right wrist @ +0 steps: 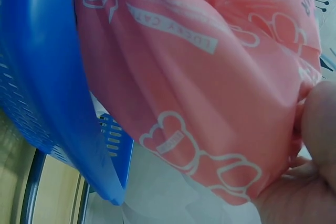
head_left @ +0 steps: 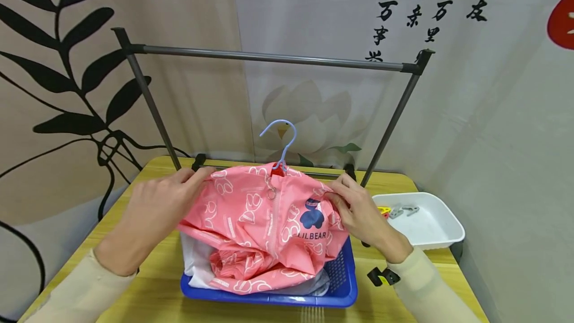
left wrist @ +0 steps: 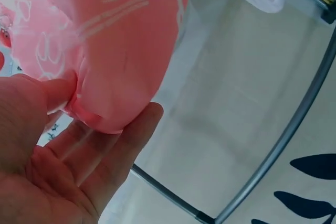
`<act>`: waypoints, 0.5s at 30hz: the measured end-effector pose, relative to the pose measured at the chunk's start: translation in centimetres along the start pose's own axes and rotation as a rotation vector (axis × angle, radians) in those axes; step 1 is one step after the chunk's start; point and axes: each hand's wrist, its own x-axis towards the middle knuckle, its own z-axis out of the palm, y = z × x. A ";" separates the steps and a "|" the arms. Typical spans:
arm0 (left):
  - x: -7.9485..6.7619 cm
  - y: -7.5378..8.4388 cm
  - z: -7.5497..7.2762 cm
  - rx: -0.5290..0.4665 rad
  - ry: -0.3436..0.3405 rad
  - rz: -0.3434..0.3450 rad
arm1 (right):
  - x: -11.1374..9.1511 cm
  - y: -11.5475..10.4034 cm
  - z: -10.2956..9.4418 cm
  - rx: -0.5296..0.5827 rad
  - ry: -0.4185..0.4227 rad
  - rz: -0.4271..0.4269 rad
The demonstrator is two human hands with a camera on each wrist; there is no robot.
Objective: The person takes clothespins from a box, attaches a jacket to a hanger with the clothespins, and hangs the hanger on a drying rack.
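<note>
A pink jacket (head_left: 251,213) with white printed outlines and a zip front is spread above the blue basket (head_left: 269,299). The hook of a light blue hanger (head_left: 291,138) sticks up from its collar; the rest of the hanger is hidden inside. My left hand (head_left: 166,208) pinches the jacket at its left shoulder, thumb against fingers, as the left wrist view also shows on the pink cloth (left wrist: 121,51). At the opposite shoulder my right hand (head_left: 358,208) pinches the fabric. The jacket's lower part lies bunched over the basket.
White cloth (head_left: 195,258) and grey cloth (head_left: 314,285) lie in the basket. Behind stands a grey metal rack with a top bar (head_left: 269,57). A white tray (head_left: 430,218) with several clips is at the right of the wooden table (head_left: 148,293). A black clip-like piece (head_left: 383,276) is by the right sleeve.
</note>
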 end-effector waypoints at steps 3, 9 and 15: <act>0.2 0.3 -0.1 0.003 -0.028 -0.006 | -0.1 0.1 -0.1 0.022 -0.009 0.013; 0.0 0.7 0.0 -0.024 -0.041 -0.039 | -0.3 0.3 -0.6 0.053 -0.048 0.036; -0.3 0.9 0.2 -0.052 -0.038 -0.075 | -0.7 0.7 -1.6 0.031 -0.114 0.096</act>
